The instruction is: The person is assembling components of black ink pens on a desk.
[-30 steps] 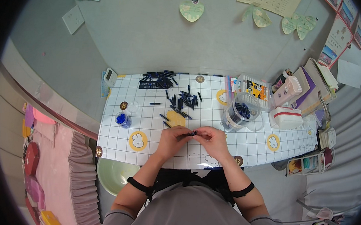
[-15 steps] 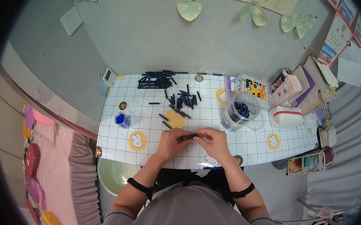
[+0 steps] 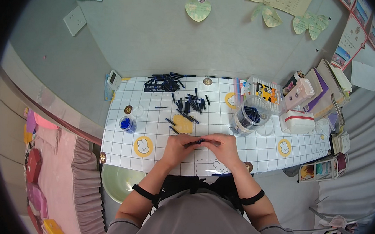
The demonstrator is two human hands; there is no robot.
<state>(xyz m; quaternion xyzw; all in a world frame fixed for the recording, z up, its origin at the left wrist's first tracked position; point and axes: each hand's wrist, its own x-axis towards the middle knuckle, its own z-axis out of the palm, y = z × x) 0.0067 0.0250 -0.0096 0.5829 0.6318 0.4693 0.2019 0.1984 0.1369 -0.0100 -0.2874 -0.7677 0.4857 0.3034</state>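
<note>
Pinching a dark piece (image 3: pixel 201 141), hands (image 3: pixel 177 148) together; white-lettered black patch (image 3: pixel 151 89) beyond

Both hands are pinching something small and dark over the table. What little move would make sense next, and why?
Perhaps ease the right hand slightly aside while the left hand grips. Both hands' fingertips meet around the small dark piece, hiding most of it, so a clearer look would probably help before anything else.
</note>
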